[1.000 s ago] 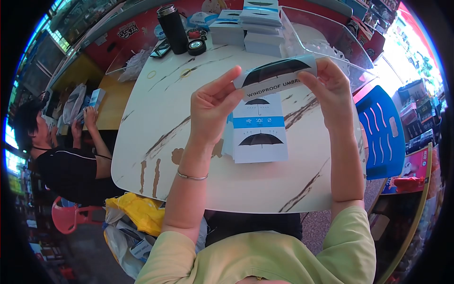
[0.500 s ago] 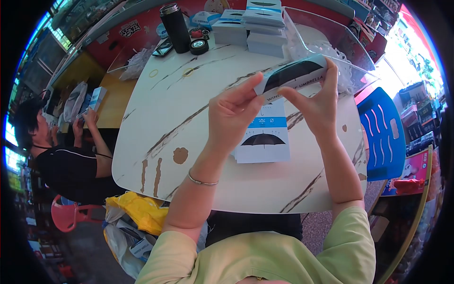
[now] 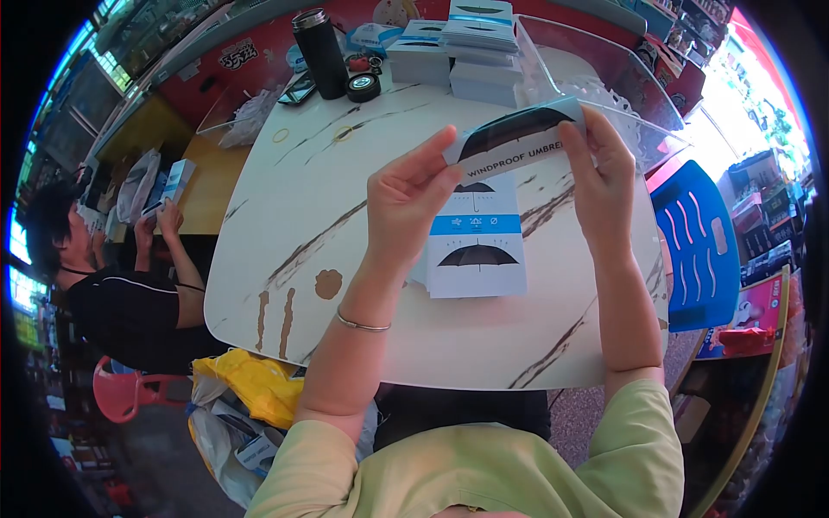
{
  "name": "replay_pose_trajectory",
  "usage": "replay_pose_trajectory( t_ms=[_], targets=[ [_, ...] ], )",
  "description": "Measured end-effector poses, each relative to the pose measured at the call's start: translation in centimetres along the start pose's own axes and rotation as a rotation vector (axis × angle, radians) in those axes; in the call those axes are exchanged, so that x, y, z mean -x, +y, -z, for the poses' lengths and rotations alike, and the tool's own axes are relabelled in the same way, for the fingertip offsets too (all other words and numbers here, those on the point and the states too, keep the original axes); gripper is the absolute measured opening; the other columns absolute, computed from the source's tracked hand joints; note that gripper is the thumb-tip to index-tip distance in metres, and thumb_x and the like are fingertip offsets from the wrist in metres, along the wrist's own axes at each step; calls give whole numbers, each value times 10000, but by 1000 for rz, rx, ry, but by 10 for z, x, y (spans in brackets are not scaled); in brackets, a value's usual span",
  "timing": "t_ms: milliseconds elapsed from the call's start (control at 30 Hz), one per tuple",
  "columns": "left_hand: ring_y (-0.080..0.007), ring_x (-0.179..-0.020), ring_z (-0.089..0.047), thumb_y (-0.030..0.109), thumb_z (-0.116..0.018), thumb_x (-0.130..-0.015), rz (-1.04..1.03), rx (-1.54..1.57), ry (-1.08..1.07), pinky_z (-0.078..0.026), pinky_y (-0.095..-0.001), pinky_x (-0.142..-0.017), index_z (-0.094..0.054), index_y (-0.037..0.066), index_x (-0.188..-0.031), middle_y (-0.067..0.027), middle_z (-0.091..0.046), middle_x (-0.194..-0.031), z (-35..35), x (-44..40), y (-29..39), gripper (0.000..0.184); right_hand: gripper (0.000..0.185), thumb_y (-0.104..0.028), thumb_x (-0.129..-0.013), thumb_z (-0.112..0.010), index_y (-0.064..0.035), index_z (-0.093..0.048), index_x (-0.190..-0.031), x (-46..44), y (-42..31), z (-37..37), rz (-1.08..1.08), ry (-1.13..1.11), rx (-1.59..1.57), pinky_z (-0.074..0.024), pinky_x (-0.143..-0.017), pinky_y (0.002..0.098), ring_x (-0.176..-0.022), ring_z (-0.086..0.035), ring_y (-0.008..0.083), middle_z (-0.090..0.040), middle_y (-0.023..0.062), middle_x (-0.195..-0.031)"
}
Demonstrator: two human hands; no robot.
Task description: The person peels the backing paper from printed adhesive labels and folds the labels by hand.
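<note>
Between my two hands, above the table, is an umbrella box (image 3: 515,157) with a dark canopy picture and the lettering "WINDPROOF UMBRELLA", partly covered by fingers. My left hand (image 3: 409,197) pinches its left end between thumb and fingers. At the right end, my right hand (image 3: 602,177) grips it, thumb on the lettered side. Below the held box, a pile of white umbrella boxes (image 3: 480,276) with a blue band and black umbrella pictures lies on the marble-patterned table (image 3: 285,224); my forearms pass on either side of it.
Stacks of similar boxes (image 3: 484,79) stand at the back, beside a clear plastic bin (image 3: 596,104). A black flask (image 3: 320,53) and its lid (image 3: 363,86) are nearby. On the left, another person (image 3: 129,293) handles a box. A blue chair (image 3: 698,246) is at right.
The held box has moved slightly left and tipped so more of its lettered side shows. My right hand has turned, bringing its thumb up against that side.
</note>
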State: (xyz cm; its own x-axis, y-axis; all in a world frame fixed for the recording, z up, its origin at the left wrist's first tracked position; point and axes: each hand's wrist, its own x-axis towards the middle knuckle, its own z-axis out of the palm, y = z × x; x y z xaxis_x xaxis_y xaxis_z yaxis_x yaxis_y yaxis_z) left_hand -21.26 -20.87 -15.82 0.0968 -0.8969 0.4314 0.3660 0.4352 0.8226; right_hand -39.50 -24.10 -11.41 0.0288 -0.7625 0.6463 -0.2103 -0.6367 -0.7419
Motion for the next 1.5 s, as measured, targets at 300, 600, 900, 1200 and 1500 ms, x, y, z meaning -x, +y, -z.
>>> replay_pose_trajectory(
  t_ms=[300, 600, 900, 1200, 1500],
  targets=[
    [-68, -817, -569, -69, -549, -789, 30, 112, 12, -448, -197, -765, -528, 16, -1156, -81, -629, -933, 4, -3, -1, 378, 226, -166, -900, -474, 17, -576, -986, 1, -1, 1, -49, 25, 44, -387, -651, 202, -685, -456, 69, -563, 21, -723],
    [-101, -905, -560, -19, -559, -807, 58, 167, 6, -427, -235, -840, -484, 13, -1198, -79, -610, -990, 11, -5, -3, 399, 238, -178, -901, -468, 18, -574, -985, 3, -3, -1, -52, 3, 58, -390, -653, 215, -675, -459, 80, -557, 38, -704],
    [-116, -880, -575, 12, -647, -746, -41, 35, 49, -442, -257, -830, -468, 7, -1211, -89, -617, -968, 6, -5, -1, 498, 245, -185, -904, -459, 22, -568, -980, 6, -1, -6, -94, -34, 41, -389, -675, 221, -694, -464, 86, -562, 46, -730],
    [-73, -862, -545, 17, -665, -746, -112, -186, 124, -448, -217, -786, -449, -8, -1222, -65, -611, -929, 7, -1, -2, 524, 232, -183, -906, -453, 16, -560, -955, 13, 0, -13, -88, -118, 102, -382, -660, 221, -696, -447, 81, -538, 38, -709],
    [-35, -783, -503, 146, -632, -809, -105, -107, 194, -403, -164, -738, -468, 31, -1226, -25, -609, -910, 13, -9, 6, 463, 213, -189, -909, -447, -27, -570, -972, 14, -16, -4, -103, -246, -122, -391, -725, 203, -769, -504, 88, -585, 60, -780]
  ],
)
